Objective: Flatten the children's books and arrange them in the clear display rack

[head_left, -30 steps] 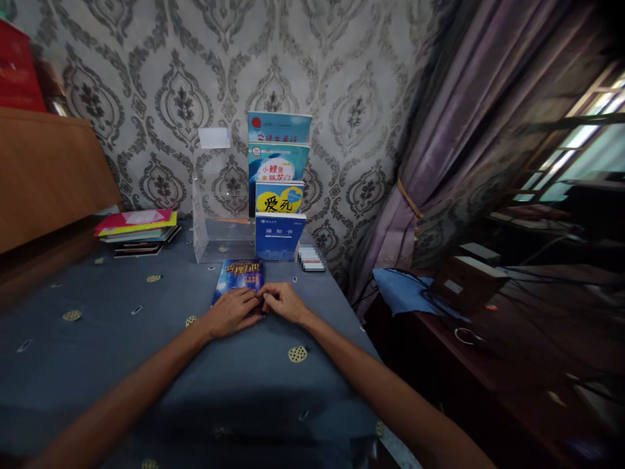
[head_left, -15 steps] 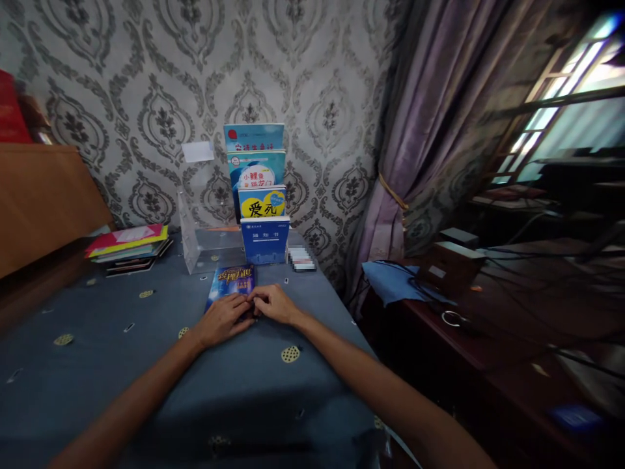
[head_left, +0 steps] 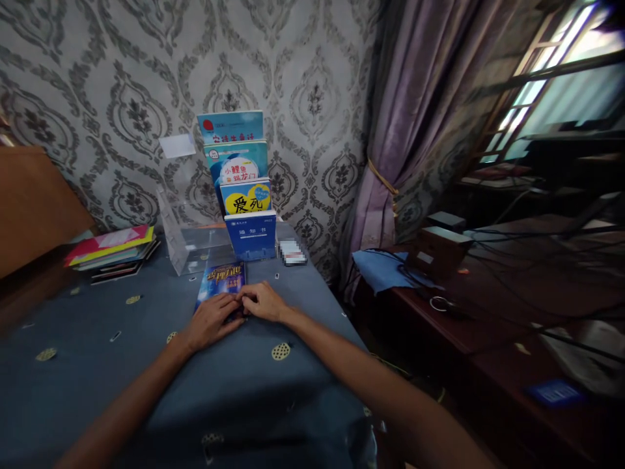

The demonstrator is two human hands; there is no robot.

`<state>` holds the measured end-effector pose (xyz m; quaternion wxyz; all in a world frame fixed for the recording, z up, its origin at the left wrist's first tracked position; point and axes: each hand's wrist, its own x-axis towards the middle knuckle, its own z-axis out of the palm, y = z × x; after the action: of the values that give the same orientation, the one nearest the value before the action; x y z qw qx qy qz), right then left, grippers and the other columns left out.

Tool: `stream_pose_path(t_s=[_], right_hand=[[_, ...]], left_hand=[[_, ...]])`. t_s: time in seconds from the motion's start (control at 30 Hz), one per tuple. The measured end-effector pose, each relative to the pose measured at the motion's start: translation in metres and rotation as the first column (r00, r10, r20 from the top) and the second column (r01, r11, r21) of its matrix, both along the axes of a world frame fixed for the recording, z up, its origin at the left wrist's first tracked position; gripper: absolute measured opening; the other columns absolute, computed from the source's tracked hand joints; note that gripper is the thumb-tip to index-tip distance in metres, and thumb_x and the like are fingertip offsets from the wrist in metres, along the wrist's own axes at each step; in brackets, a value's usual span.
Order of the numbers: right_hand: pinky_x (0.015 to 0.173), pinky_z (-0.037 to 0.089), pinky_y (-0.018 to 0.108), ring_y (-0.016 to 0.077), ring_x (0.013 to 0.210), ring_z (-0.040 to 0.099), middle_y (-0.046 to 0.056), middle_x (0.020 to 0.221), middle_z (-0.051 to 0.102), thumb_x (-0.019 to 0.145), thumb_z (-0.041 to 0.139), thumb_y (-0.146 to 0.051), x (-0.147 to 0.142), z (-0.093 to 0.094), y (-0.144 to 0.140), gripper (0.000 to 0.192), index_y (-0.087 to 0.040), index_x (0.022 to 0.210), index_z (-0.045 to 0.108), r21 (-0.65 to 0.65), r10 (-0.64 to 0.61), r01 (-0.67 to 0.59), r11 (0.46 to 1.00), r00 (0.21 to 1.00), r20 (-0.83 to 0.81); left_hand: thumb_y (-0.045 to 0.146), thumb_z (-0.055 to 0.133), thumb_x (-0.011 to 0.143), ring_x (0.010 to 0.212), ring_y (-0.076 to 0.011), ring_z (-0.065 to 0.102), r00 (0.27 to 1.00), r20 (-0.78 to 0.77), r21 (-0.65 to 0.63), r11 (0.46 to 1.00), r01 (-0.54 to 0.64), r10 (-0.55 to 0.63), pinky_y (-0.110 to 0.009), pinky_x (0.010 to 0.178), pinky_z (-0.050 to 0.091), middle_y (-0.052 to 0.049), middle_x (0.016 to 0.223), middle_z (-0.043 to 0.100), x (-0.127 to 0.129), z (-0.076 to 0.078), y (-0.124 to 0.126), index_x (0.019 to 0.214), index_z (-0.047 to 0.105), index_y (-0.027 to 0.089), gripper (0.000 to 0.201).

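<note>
A small blue book point(head_left: 222, 281) with gold lettering lies flat on the cloth-covered table. My left hand point(head_left: 213, 319) rests on its near part, palm down with fingers stretched out. At the book's right edge, my right hand point(head_left: 261, 301) has its fingers curled, close to the left fingertips; anything pinched there is hidden. Just beyond stands a clear stepped rack point(head_left: 176, 244), its right side holding upright books: a blue one point(head_left: 251, 236) in front, a yellow-and-blue one point(head_left: 247, 198), then two teal ones point(head_left: 239, 159) point(head_left: 232, 126) rising behind.
A stack of colourful booklets and folders point(head_left: 117, 244) lies at the left. Beside the rack is a pixelated item point(head_left: 291, 253). Past the table's right edge stands a dark red desk point(head_left: 469, 326) with cables, a box point(head_left: 442, 251) and a blue cloth point(head_left: 383, 268).
The camera view has turned slightly right, so everything sits further left. Both hands keep about the same place on the blue book.
</note>
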<state>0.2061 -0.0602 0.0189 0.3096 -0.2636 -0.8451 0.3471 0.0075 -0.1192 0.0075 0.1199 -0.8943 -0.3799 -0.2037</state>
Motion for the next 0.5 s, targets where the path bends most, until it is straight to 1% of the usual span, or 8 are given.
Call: stream_pose_path(t_s=[0.3, 0.37, 0.5], right_hand=[[0.065, 0.043, 0.022, 0.0128, 0.063, 0.063, -0.001, 0.068, 0.07, 0.082, 0.053, -0.008, 0.0006, -0.0012, 0.0031, 0.026, -0.016, 0.092, 0.075, 0.029, 0.004, -0.005, 1.0, 1.0, 0.023], [0.065, 0.043, 0.022, 0.0128, 0.063, 0.063, -0.001, 0.068, 0.07, 0.083, 0.052, -0.008, 0.0012, -0.0003, 0.0026, 0.027, -0.016, 0.094, 0.075, 0.032, 0.009, -0.009, 0.999, 1.0, 0.018], [0.064, 0.044, 0.022, 0.0128, 0.062, 0.062, -0.001, 0.067, 0.07, 0.084, 0.052, -0.008, 0.0024, 0.0011, 0.0009, 0.03, -0.016, 0.101, 0.076, 0.035, 0.007, -0.007, 0.999, 1.0, -0.001]], left_hand=[[0.038, 0.054, 0.099, 0.104, -0.025, 0.069, 0.999, 0.036, 0.003, 1.0, -0.001, 0.001, -0.042, 0.092, 0.058, -0.011, 0.113, 0.073, -0.0026, -0.006, 0.0037, 0.109, 0.068, 0.019, 0.026], [0.04, 0.054, 0.098, 0.105, -0.0254, 0.068, 0.999, 0.046, -0.026, 1.0, -0.006, 0.007, -0.043, 0.093, 0.057, -0.011, 0.113, 0.072, -0.0028, -0.0054, 0.0042, 0.109, 0.068, 0.02, 0.027], [0.039, 0.051, 0.099, 0.111, -0.0264, 0.066, 0.998, 0.061, -0.122, 0.992, -0.017, 0.025, -0.044, 0.096, 0.055, -0.012, 0.118, 0.071, -0.0043, -0.0003, 0.0045, 0.114, 0.069, 0.02, 0.03]])
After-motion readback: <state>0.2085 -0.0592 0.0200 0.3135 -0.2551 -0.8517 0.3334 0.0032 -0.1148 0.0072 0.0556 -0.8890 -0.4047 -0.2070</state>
